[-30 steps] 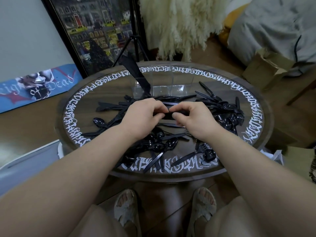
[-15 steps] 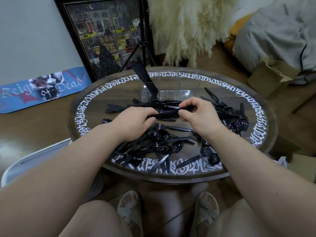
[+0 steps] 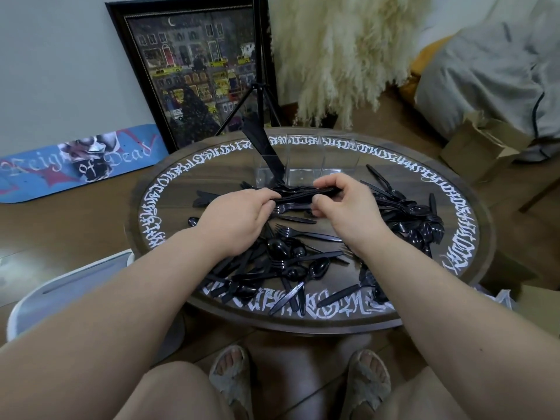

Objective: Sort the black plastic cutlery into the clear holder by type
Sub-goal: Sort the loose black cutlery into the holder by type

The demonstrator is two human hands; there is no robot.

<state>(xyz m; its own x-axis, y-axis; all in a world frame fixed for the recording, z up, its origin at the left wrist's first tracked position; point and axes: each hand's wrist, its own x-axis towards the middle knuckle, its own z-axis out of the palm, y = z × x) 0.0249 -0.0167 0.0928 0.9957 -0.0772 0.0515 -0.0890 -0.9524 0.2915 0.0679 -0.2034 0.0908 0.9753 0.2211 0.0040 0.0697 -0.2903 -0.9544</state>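
Your round table (image 3: 169, 189), dark wood under glass with a ring of white lettering, carries nearly everything in view. Across its middle and right side sprawls the black plastic cutlery (image 3: 291, 262): glossy forks, spoons and knives lying crossed over one another, heaped thickest toward the right rim. At the far side of the table stands the clear holder (image 3: 312, 165), a see-through box split by upright walls; its leftmost compartment holds black knives (image 3: 260, 144) that stand tilted, blades rising above the wall, while you cannot tell through the plastic what the other compartments hold. Both your forearms reach in from the near edge and meet over the centre. Your left hand (image 3: 236, 213) is curled, knuckles up, gripping one end of a bundle of cutlery (image 3: 297, 194) held roughly level. Your right hand (image 3: 345, 201) pinches the other end between thumb and bent fingers. The bundle lies between your two hands, raised just above the loose pile and just in front of the holder's near wall.
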